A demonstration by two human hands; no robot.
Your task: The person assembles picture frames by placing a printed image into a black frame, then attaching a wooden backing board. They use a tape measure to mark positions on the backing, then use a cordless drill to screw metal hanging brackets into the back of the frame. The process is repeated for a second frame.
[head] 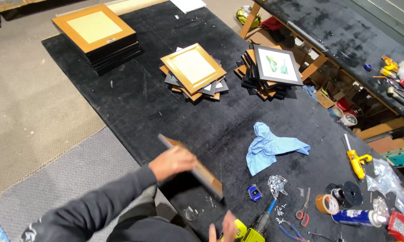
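We are gripping a picture frame (195,166) in our left hand (172,162), which is clenching around its upper long edge near the middle. The frame is standing tilted on edge just above the black surface (134,103), its long axis running diagonally from upper left, away from us, down to lower right, toward us. Its lower right corner is pointing toward our right hand (226,228), which is lying near that corner at the bottom edge of the view. That right hand is resting against the yellow cordless drill (255,228); we cannot tell whether its fingers are wrapping around the drill's grip or merely touching it, since most of the hand is cut off. So the frame is sitting between the two hands, the left one on it, the right one below and to the right. A blue cloth (271,148) is lying beyond the frame to the right, and a blue tape measure (254,193) is sitting just beside the drill.
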